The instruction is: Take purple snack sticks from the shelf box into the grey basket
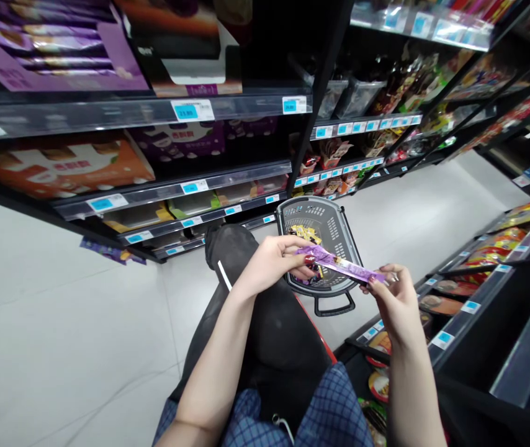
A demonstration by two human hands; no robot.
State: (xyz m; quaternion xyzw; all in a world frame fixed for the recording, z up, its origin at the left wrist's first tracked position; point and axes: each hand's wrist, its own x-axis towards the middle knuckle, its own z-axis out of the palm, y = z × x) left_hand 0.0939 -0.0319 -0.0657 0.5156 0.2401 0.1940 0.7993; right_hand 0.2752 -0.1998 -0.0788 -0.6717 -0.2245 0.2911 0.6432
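A long, thin snack bar in a shiny purple wrapper (342,267) is stretched between my two hands, above a grey shopping basket (334,230). My left hand (277,261) pinches its left end between thumb and fingers. The right end is gripped by my right hand (395,288), fingertips closed on the wrapper. Down in the basket lie small yellow packets (306,233) and some dark and purple ones, partly hidden behind my left hand. The basket stands on the floor past my knees, its black handle (334,304) toward me.
Shelves with price tags (193,110) rise ahead. An open purple box (125,56) of similar purple-wrapped bars sits on the upper left shelf, above an orange carton (64,164). Low shelves of packaged food (498,248) line the right. Pale tiled floor (60,323) extends to the left.
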